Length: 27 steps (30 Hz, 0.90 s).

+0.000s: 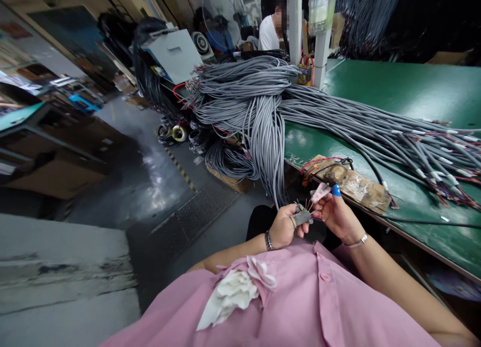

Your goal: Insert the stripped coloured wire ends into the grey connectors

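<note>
Pink shirt [289, 297]: nearest me, both forearms bent inward across it.
Left hand [283, 228]: palm turned inward, fingers curled, pinching the wires at their base.
Right hand [335, 214]: blue-tipped thumb raised, fingers bent towards the strands; whether they grip one, I can't tell.
Wires [308, 205]: thin, green and orange-red, fanned out between the hands, beside the green table [398, 86].
</note>
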Tool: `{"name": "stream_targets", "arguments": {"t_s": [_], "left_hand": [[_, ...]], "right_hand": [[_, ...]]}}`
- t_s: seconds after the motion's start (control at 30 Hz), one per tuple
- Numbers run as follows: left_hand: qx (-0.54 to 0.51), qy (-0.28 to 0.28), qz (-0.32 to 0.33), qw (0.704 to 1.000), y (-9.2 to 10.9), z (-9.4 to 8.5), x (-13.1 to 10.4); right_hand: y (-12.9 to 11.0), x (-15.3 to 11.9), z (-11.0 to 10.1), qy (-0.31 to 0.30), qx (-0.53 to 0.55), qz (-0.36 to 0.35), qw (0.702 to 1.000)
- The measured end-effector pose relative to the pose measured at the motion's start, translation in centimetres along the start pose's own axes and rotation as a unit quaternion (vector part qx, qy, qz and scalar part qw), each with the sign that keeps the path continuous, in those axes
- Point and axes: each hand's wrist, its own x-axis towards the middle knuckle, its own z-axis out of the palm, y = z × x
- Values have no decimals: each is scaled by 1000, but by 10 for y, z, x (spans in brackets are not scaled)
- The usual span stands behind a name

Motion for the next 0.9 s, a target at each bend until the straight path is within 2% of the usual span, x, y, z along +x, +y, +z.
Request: {"name": "stream_targets", "arguments": {"t_s": [0.1, 0.17, 0.33, 0.47, 0.53, 0.6, 0.73, 0.83, 0.9], "left_hand": [[47, -15, 2, 999, -5, -5, -4], [78, -23, 10, 997, -8, -6, -6], [125, -67, 16, 990, -15, -3, -5], [133, -127, -44, 982, -21, -3, -1], [122, -129, -61, 982, -21, -5, 0], [101, -100, -51, 988, -20, -5, 0], [63, -27, -11, 998, -15, -4, -2], [66, -21, -6, 998, -14, -2, -2], [75, -30, -10, 997, -14, -2, -2]], "right_hand": [[-5, -7, -7, -56, -69, 71, 993], [-8, -12, -8, -83, -138, 83, 983], [-10, -22, 4, -70, -329, 1, 942], [-7, -29, 12, -69, -487, -94, 866], [-7, -31, 11, -59, -527, -135, 837], [-9, -32, 7, -49, -517, -136, 844], [-4, -35, 0, -23, -428, -83, 900], [6, -36, 4, 1, -344, -70, 936], [12, -36, 8, 14, -313, -85, 946]]}}
